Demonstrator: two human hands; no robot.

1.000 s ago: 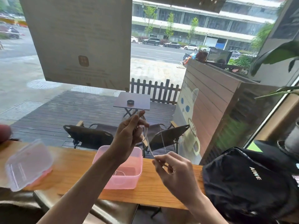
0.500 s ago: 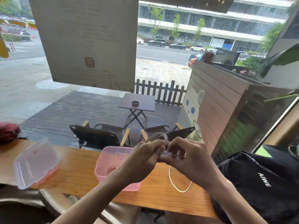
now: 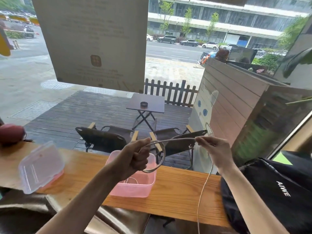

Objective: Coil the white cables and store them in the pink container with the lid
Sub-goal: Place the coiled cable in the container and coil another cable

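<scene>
A white cable (image 3: 175,141) stretches between my two hands above the wooden counter. My left hand (image 3: 135,157) grips a small coil of it just over the open pink container (image 3: 135,190). My right hand (image 3: 214,147) pinches the cable further along, and the loose tail hangs down from that hand past the counter's front edge. Another coiled white cable (image 3: 132,180) lies inside the container. The clear lid (image 3: 39,166) rests tilted on the counter at the left.
A black backpack (image 3: 273,191) fills the right end of the wooden counter (image 3: 177,196). A dark red object (image 3: 11,133) sits at the far left. A window stands right behind the counter, and a brown padded seat lies below its front edge.
My hands have drawn apart, the right one moving right and pulling the cable taut. The loose loop that lay on the counter now hangs as a straight tail.
</scene>
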